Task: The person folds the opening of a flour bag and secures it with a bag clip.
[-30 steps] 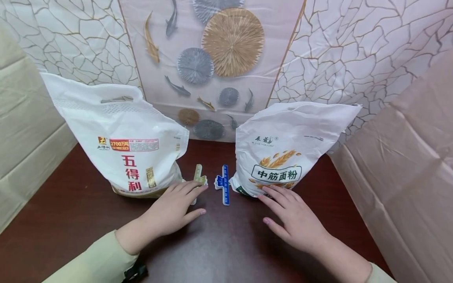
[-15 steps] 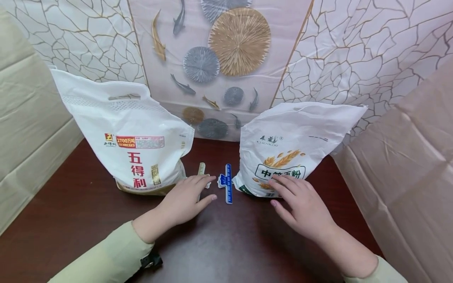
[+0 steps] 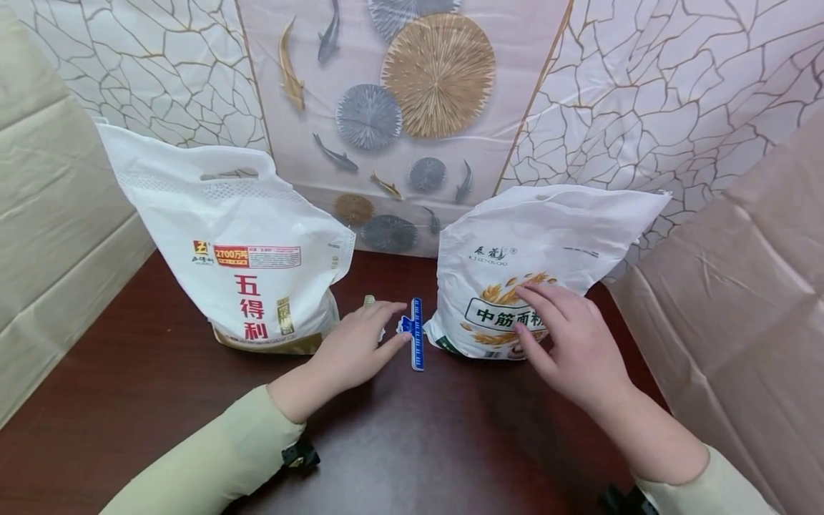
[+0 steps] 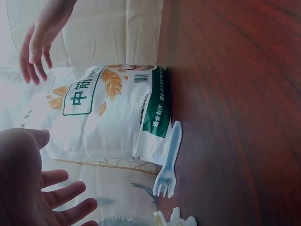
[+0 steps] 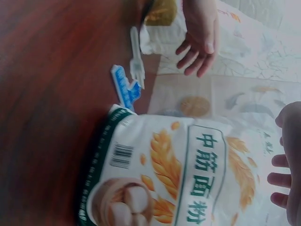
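My left hand [image 3: 354, 347] hovers over the pale green bag clip [image 3: 369, 300] and covers most of it. Its fingers are spread, and in the head view its thumb and index tips overlap the edge of the blue bag clip [image 3: 418, 336]. The left wrist view shows nothing held between the thumb and fingers. My right hand [image 3: 576, 350] is raised before the white flour bag [image 3: 534, 236] on the right, fingers loosely extended and holding nothing. Both clips lie on the table between the two bags, plain to see in the right wrist view.
A taller white flour bag [image 3: 225, 214] with red lettering and a cut-out handle stands on the left. The dark red-brown table [image 3: 412, 443] reaches back to a patterned cloth [image 3: 425, 143], with beige cloth [image 3: 734, 307] hanging at both sides.
My left hand has moved right, from beside the left bag to the blue clip's edge. My right hand has risen and shifted right. Bags and clips slide slightly rightward in view together with the backdrop.
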`<state>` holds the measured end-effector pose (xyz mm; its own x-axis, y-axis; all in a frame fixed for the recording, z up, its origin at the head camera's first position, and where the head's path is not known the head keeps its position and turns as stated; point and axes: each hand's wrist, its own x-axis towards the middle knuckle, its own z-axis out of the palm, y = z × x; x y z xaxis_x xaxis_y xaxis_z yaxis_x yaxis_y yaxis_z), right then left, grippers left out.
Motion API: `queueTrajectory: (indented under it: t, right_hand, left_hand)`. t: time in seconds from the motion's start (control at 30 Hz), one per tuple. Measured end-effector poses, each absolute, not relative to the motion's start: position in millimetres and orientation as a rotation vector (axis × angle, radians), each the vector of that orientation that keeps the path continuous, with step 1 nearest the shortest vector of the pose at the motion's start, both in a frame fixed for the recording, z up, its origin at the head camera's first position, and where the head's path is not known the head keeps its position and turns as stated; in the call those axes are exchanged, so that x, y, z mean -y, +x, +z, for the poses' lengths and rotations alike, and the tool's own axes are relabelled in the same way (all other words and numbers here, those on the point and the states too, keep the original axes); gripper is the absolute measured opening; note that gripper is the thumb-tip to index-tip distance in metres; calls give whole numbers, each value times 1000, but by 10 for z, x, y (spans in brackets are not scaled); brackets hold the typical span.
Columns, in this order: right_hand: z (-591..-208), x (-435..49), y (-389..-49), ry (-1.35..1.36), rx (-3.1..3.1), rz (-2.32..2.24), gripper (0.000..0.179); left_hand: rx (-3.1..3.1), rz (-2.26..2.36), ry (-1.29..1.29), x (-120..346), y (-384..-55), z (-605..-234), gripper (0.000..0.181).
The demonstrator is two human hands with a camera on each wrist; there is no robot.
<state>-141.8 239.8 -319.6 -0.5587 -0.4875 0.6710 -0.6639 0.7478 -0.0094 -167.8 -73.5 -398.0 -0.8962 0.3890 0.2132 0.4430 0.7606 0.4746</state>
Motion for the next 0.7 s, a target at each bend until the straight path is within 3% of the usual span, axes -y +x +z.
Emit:
queueTrajectory:
  t: [0.7]
  right_hand:
    - [-2562,-2570,-1752,624,2093,428,52]
  left_hand:
    - [2758,-1177,-514,385,-2012,-3898,59]
